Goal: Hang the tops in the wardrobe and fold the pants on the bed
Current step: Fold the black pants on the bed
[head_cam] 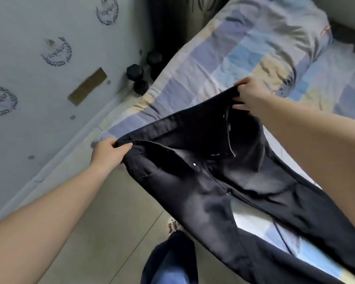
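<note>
Left hand: left hand (109, 152) pinches one end of the waistband of the dark navy denim pants (223, 187), thumb on top of the band, fingers curled beneath it.
Right hand: right hand (249, 97) grips the opposite end of the same waistband, fingers curled over the cloth, held higher and farther from the camera than the left.
Pants: the waistband is stretched between the two hands and gapes open, so the inner lining shows; a small pale button sits at the front below the band; a loose pale thread hangs inside.
Pants, lower part: the legs trail toward the lower right, draped over the edge of the bed with the blue, beige and white patchwork cover (244, 48).
Bed: it runs from the middle of the view to the upper right; the cover is rumpled near its far end.
Floor: pale tiled floor (103, 232) lies between the bed and the wall.
Wall: grey wall (29, 68) on the left carries printed wreath emblems and a strip of brown tape (87, 86).
Weights: black hexagonal dumbbells (140, 75) rest on the floor beside the corner of the bed, near the wall.
Person: a blue-trousered leg (170, 263) and a patterned slipper show below the pants.
</note>
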